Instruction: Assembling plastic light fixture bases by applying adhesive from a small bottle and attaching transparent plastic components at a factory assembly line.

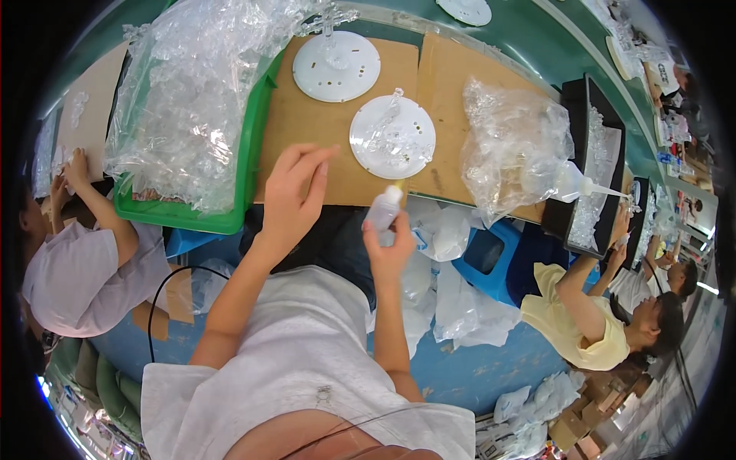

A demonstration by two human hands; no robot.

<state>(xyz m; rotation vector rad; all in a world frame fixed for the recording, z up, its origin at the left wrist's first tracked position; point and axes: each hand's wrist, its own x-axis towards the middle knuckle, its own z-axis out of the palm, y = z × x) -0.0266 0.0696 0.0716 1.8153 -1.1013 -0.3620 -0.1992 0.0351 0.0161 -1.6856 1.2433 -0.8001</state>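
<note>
My right hand (pixel 389 249) grips a small translucent squeeze bottle (pixel 382 211) with a pale nozzle, held up at the near edge of the cardboard. My left hand (pixel 293 192) is raised to the left of it, fingers stretched forward and thumb apart; I make out nothing in it. Just beyond both hands lies a round white plate (pixel 369 157) with small holes, and clear plastic pieces (pixel 395 142) rest on it. Farther back is a second white plate (pixel 326 84) with a clear part standing on it.
A green crate (pixel 249 165) at the left holds a bag of clear plastic parts (pixel 192 92). To the right are another clear bag (pixel 510 138), a long-nozzled bottle (pixel 563 182) and a black bin (pixel 586 222). Co-workers sit at both sides. A blue stool (pixel 487 261) stands below the table.
</note>
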